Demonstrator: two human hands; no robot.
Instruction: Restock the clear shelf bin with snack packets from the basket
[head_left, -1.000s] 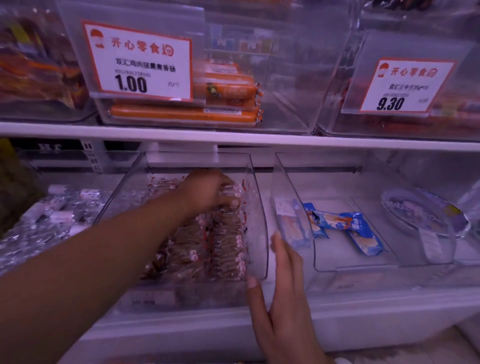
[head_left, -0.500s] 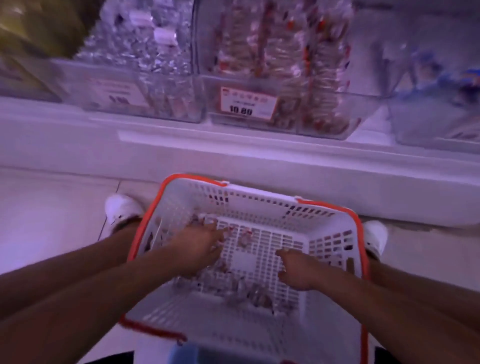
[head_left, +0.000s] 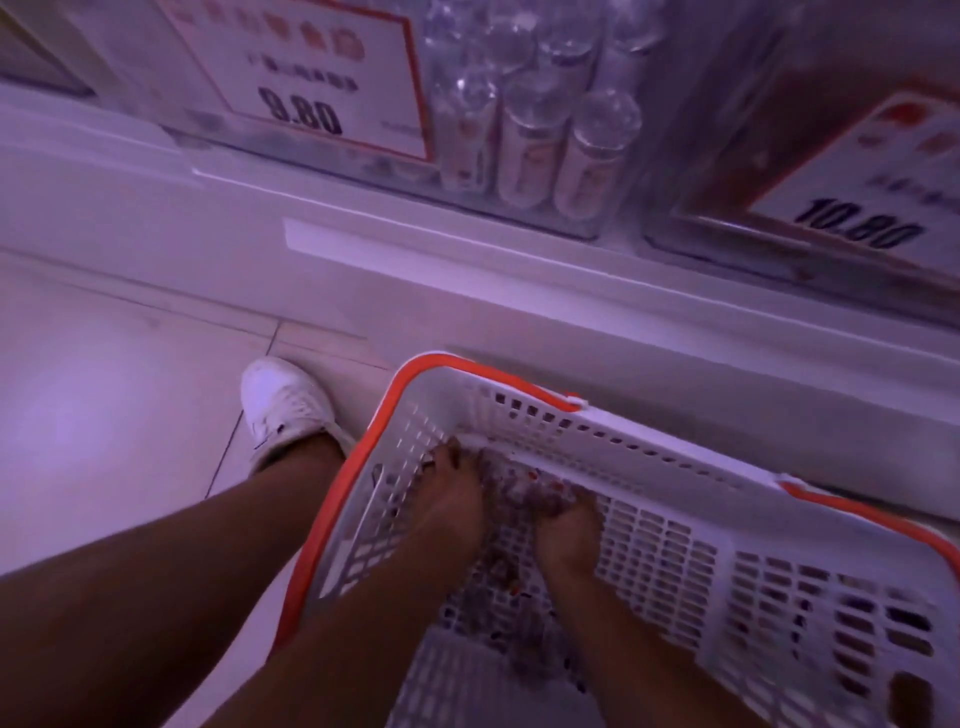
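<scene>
A white slotted basket with an orange rim stands on the floor below the shelf. Small clear snack packets with red marks lie heaped in its far left corner. My left hand and my right hand are both down in the basket, close together, with their fingers curled into the heap from either side. The clear shelf bin with the 10.80 label shows at the upper right, blurred, its contents dark red.
A clear bin of transparent tubes with a 9.80 price tag sits on the white shelf ledge above. My white shoe stands on the tiled floor left of the basket.
The view dropped from the shelf to the basket. My hands left the bin, went into the basket, then drew together around the packets in the corner.
</scene>
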